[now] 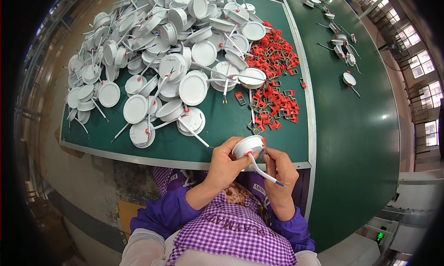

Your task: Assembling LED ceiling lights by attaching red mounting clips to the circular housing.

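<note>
Close to the table's front edge, my left hand [223, 168] is closed round a round white downlight [246, 147], tilted on its side. From its red cable grommet [249, 152] a white cable [260, 171] hangs past my right hand, ending in bare coloured wires. The thumb and fingers of my right hand [281, 171] pinch a small red spring clip [264, 143] against the downlight's right side. How far the clip sits in the housing is hidden by my fingers. A large heap of similar downlights [193, 88] covers the far and left part of the table.
Red spring clips with metal loops [276, 58] lie piled on the right of the green table [222, 127]. A metal edge strip [309, 113] divides it from a green conveyor belt [354, 141], where several downlights [349, 79] with cables lie at the far end.
</note>
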Demonstrator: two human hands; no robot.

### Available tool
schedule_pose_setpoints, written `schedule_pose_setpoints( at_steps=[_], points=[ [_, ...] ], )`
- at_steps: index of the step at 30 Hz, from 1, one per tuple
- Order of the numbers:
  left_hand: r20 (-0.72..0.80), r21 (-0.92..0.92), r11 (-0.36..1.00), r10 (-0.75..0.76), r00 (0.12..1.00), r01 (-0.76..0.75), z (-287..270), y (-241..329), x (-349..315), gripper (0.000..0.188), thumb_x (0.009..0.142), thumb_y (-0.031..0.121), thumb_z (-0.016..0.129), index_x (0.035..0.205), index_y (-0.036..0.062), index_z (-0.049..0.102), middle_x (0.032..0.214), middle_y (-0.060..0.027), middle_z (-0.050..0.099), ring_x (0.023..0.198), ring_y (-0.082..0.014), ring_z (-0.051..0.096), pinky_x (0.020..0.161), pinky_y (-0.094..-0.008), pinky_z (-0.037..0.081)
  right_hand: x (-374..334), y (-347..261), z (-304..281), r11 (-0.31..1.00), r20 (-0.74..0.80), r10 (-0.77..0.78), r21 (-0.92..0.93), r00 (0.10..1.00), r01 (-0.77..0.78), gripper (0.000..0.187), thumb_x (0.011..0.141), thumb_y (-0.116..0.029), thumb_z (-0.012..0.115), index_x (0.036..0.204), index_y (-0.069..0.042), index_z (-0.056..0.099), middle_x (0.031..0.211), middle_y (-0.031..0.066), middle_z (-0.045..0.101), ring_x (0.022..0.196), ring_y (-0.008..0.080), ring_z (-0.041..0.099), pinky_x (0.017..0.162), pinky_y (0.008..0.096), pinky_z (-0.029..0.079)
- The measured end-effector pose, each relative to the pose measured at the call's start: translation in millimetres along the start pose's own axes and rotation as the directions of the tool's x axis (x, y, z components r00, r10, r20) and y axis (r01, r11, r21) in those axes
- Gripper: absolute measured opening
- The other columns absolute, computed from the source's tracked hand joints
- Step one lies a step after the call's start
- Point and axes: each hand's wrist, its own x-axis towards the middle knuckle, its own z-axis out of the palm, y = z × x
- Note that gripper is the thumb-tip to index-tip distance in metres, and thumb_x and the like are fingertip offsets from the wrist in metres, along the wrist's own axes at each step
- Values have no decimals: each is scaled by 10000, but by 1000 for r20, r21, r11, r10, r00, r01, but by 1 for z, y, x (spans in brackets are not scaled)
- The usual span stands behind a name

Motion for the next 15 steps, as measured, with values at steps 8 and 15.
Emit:
schedule_pose_setpoints(
  at_steps=[8, 15],
  points=[
    [30, 117, 992, 52, 998, -55, 3, 10, -1, 329, 813, 3, 732, 1128, -16, 639, 968, -25, 668, 863, -74, 611, 752, -217, 512, 3, 0, 0, 1000, -2, -10, -15, 1000, 10, 150, 824, 44, 665, 963, 0, 633, 827, 155, 651, 724, 286, 660, 636, 324, 518],
    [160, 139, 990, 18, 987, -40, -12, 22, -3, 337, 797, 79, 764, 1110, 26, 650, 868, -3, 661, 811, -76, 601, 722, -242, 498, 1, 11, -7, 857, 109, 278, 420, 954, -298, 194, 856, -29, 694, 1025, 21, 611, 877, 66, 659, 764, 128, 640, 680, 263, 512]
  ],
)
